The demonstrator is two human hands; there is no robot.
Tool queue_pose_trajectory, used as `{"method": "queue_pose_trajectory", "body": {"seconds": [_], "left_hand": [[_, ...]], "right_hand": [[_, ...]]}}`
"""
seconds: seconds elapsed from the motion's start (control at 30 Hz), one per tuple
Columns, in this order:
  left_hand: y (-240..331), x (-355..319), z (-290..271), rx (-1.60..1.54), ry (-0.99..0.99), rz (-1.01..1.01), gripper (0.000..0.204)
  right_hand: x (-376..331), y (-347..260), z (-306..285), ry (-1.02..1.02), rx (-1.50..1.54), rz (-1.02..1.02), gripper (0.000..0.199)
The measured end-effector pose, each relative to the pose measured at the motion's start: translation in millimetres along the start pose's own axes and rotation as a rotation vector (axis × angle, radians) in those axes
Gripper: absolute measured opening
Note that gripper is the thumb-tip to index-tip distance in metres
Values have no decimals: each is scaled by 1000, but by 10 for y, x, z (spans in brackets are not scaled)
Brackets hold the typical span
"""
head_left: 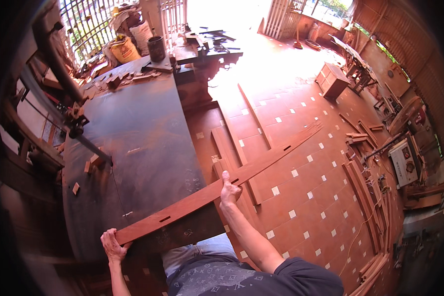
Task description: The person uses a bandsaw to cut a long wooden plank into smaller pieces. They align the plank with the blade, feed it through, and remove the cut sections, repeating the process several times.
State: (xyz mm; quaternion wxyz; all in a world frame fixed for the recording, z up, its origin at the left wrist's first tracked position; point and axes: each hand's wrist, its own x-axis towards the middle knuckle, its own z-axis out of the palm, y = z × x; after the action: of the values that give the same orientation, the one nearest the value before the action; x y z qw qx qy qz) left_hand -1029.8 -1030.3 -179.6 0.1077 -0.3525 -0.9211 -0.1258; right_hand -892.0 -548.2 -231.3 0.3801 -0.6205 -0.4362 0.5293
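A long reddish-brown wooden plank [188, 208] with several narrow slots cut through it slants across the front of the dark work table [148, 128]. Its far right end reaches out past the table, over the tiled floor. At the plank's near left end my left hand [114, 245] grips it, fingers over the top face. My right hand [229, 191] is closed round the plank farther along, just beyond the table's right edge, thumb lying along the top. A thin saw blade [94, 150] meets the table top at the left, apart from the plank.
Small wood offcuts [96, 159] lie beside the blade, and more scraps pile at the table's far end near a dark cylindrical can [157, 48]. Long boards [254, 116] lie on the floor to the right. Stacked timber [365, 207] and a wooden box [332, 80] stand farther right.
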Motion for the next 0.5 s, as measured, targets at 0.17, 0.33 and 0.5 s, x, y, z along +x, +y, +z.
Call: {"method": "queue_pose_trajectory", "body": {"seconds": [0.17, 0.33, 0.5], "left_hand": [[-301, -72, -10, -126, -1, 145, 64], [-729, -458, -98, -125, 149, 58, 59], [-909, -595, -24, -326, 165, -3, 57]], "right_hand": [[87, 138, -9, 0, -160, 9, 69], [98, 186, -8, -20, -50, 9, 66], [345, 333, -47, -9, 88, -47, 55]]}}
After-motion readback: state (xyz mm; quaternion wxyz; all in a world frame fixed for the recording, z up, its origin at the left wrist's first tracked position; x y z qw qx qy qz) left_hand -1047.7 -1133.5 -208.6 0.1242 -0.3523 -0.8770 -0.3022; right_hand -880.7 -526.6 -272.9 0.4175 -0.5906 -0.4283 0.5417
